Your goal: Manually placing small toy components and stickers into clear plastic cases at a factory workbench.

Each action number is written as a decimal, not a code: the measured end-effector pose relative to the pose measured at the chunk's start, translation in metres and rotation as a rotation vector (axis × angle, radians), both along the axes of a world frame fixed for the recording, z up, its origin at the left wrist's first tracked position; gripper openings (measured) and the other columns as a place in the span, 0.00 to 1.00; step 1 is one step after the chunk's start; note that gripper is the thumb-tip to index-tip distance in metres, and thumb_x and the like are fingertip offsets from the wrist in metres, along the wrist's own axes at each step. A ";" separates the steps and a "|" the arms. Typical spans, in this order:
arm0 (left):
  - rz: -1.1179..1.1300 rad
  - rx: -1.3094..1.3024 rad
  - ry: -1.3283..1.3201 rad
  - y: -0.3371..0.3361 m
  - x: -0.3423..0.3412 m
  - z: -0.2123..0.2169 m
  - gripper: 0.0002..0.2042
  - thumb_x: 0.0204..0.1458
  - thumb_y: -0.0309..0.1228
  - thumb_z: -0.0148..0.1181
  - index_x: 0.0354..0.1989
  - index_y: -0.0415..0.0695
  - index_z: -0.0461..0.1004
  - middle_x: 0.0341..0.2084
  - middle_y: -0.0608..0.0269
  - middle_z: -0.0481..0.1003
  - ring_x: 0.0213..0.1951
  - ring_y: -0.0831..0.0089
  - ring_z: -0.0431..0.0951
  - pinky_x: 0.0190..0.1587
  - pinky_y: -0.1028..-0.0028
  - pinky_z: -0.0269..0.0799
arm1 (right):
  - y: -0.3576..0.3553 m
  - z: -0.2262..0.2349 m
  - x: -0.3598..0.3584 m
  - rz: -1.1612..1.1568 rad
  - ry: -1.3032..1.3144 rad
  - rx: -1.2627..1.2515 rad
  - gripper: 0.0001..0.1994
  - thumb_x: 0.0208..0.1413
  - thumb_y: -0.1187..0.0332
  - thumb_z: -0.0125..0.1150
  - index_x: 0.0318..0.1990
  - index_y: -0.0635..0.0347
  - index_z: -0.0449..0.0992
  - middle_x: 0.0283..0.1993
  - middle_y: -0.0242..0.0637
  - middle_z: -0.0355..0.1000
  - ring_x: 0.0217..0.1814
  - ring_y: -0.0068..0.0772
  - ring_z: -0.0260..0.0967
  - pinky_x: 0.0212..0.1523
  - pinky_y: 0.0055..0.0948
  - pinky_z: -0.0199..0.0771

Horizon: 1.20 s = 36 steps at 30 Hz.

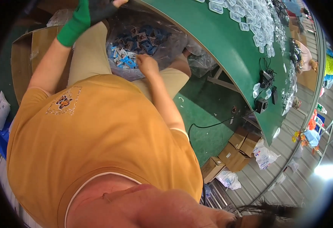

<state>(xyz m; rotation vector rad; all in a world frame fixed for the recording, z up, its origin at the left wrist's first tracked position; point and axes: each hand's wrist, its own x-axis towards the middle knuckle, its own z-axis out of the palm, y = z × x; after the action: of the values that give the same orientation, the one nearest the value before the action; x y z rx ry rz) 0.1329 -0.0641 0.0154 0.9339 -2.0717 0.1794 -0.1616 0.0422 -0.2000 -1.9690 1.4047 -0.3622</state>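
My left hand (95, 14), in a green and black glove with a bare fingertip showing, reaches to the upper edge beside the green table. The frame cuts it off, so its grip cannot be made out. My bare right hand (147, 64) is curled closed over my lap, at the near right side of a clear plastic bag (170, 47). What it holds, if anything, is hidden. Inside the bag, between my knees, lies a heap of small blue and white printed packets (126, 57). The right fingers are right beside these packets.
On the curved green table (219, 41) lie many small clear plastic cases (252, 19), with black cables and a small black device (261, 105) nearer its right end. A cardboard box (41, 45) stands left of my leg; more cartons (239, 150) and white bags sit on the floor.
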 end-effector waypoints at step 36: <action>-0.350 1.144 0.426 0.126 -0.071 -0.094 0.31 0.57 0.32 0.65 0.69 0.41 0.64 0.55 0.51 0.76 0.54 0.63 0.78 0.58 0.65 0.72 | 0.033 0.128 -0.004 -0.329 -1.226 0.652 0.12 0.70 0.66 0.56 0.56 0.56 0.71 0.36 0.33 0.75 0.27 0.24 0.73 0.25 0.20 0.71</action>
<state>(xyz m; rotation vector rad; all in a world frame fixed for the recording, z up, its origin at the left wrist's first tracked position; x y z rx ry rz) 0.0619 0.0621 -0.0784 1.0605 -1.7948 -1.3867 -0.1653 0.0750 -0.0723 -0.6751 0.8087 -0.9138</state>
